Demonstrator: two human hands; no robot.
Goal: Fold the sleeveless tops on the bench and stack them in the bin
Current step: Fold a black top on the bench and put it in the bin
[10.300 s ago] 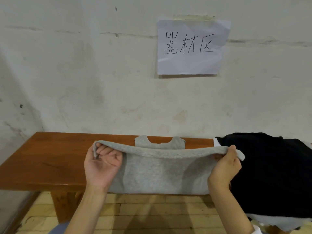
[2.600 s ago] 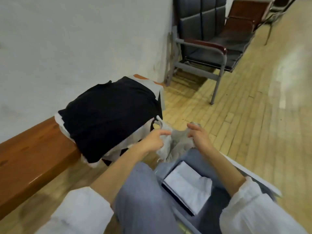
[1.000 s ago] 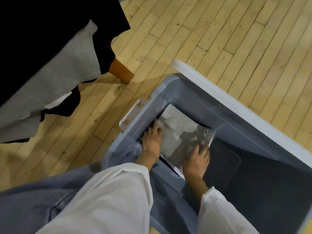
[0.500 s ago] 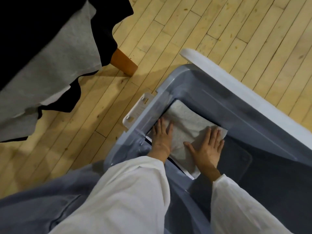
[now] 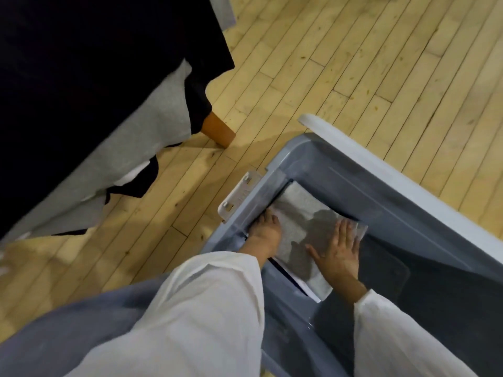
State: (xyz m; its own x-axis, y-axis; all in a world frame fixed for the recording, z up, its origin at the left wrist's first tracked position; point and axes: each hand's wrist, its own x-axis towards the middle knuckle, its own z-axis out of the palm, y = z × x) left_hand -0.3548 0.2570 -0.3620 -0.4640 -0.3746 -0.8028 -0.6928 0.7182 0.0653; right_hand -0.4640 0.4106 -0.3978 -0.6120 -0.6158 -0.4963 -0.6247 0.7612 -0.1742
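**Head view.** The folded grey top [image 5: 296, 213] now lies flat inside the bin [image 5: 394, 186], at about 4 o'clock from the frame's centre, tucked into the end by the white latch [image 5: 239, 195]. It sits on a white layer [image 5: 295, 280] and a dark one, whose edges show along its 6 o'clock side.

- **10.3 s ago:** this top was stretched between both hands over the bench, mid-fold.
- **2.6 s ago:** it was bunched in the hands on the way over.
- **1.0 s ago:** it was going down into the bin with its far corner raised.
- **0.5 s ago:** both palms were already flat on it, and since then only the right hand has shifted.

The left hand [image 5: 265, 232] rests on the top's 9 o'clock edge, tight against the bin wall. Its fingers look straight and close together, though the tips are blurred. The right hand [image 5: 337, 251] has slid out to the 3 o'clock corner. It is palm down, with fingers straight and slightly apart, pressing the cloth and gripping nothing.

I judge this top as placed, and the pressing as a last smoothing of the stack.

At 10 o'clock the black top [image 5: 95, 63] and an unfolded grey top [image 5: 122, 151] hang off the bench end above its wooden leg [image 5: 217, 129]. A sliver of white shows between them, so at least 2 tops remain to fold. The likely next move is to lift both hands straight up, so the smoothed corner is not dragged, and turn back to that pile.
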